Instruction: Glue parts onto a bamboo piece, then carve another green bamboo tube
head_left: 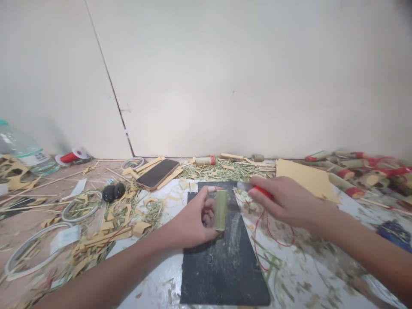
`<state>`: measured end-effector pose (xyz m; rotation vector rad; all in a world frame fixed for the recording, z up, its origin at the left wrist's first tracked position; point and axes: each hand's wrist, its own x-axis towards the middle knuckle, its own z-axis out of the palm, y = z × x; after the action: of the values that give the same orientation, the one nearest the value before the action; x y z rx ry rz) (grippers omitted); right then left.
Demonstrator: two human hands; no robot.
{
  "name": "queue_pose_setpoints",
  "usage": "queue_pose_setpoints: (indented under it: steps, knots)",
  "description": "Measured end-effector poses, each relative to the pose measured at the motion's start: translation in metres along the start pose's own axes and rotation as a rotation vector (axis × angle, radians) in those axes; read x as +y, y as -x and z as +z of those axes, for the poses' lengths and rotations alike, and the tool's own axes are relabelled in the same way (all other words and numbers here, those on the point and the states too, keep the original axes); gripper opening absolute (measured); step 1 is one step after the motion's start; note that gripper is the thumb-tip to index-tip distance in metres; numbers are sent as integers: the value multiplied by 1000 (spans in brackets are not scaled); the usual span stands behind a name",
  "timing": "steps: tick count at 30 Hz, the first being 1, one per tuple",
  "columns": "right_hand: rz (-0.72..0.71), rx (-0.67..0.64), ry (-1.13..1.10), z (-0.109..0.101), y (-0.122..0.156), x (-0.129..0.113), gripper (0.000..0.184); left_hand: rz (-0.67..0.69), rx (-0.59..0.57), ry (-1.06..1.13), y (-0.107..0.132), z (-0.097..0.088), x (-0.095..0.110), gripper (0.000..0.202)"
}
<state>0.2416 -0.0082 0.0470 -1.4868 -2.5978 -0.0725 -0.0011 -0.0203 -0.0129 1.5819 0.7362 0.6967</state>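
While a short green bamboo tube (220,210) is held upright at frame centre, over a black cutting mat (222,266), by the curled fingers of the left hand (193,221), a red-handled blade (254,188) is pinched in the right hand (286,201), just right of the tube's top, tip pointed leftward at it.

Plastic bottle (22,148), far left: cut off by the frame's edge, label too small to read. Tool in the right hand (289,201): blurred, only a red handle and a pale tip show; whether it meets the green tube (220,210) cannot be told. Left hand (193,221): its fingers cover the tube's near side. Pile of red-banded tubes (354,169), far right: blurred, running off the frame. Dark blue thing (394,234), right edge: too blurred to name. Black mat (222,266): near end partly cut off.
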Motion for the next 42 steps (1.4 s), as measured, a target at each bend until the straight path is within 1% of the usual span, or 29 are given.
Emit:
queue_pose_setpoints:
  steps: [3, 5, 7, 11, 14, 16, 18, 21, 23, 24, 26, 29, 32, 34, 38, 40, 42]
  knots:
    - [-183, -120, -31, 7, 6, -25, 34, 6, 59, 68, -4, -2, -4, 60]
    - [-242, -154, -40, 11, 8, -35, 33, 6, 69, 97, -5, -4, -4, 67]
    - [-258, -157, -44, 14, 10, -39, 33, 9, 71, 95, -5, -5, -3, 71]
    - [-252, -117, -32, 17, 11, -38, 34, 19, 44, 92, -5, -7, -1, 66]
    - [-250, -118, -24, 18, 9, -36, 34, 20, 23, 99, -4, -7, -1, 65]
    - [-222, -118, -15, 16, 6, -31, 34, 10, 19, 92, -3, -6, 0, 65]
    - [-125, -79, -8, 12, 2, -20, 35, -7, 7, 69, -1, -5, 2, 63]
    - [87, 63, -34, 1, -3, 1, 34, -19, 6, 50, 1, -2, 4, 61]
    - [141, 139, -65, -5, -3, 7, 32, -20, 15, 62, 1, -2, 3, 61]
    - [126, 146, -77, -7, -2, 7, 32, -19, 20, 72, 0, -2, 2, 61]
    - [41, 83, -92, -6, 1, -2, 33, -13, 38, 97, -1, -3, 0, 61]
    - [-138, -64, -83, 5, 6, -22, 33, -7, 67, 140, -3, -4, -2, 65]
    - [-253, -121, -68, 16, 9, -35, 33, -4, 56, 165, -3, -5, -1, 73]
    - [-265, -120, -56, 18, 10, -37, 33, 1, 51, 174, -3, -5, 0, 77]
    - [-255, -119, -45, 16, 9, -38, 32, -3, 41, 180, -3, -7, 2, 78]
    - [-259, -129, -36, 16, 7, -36, 32, -1, 29, 177, -3, -7, 2, 75]
    - [-239, -112, -7, 15, 5, -29, 33, 0, 3, 160, -1, -6, 3, 68]
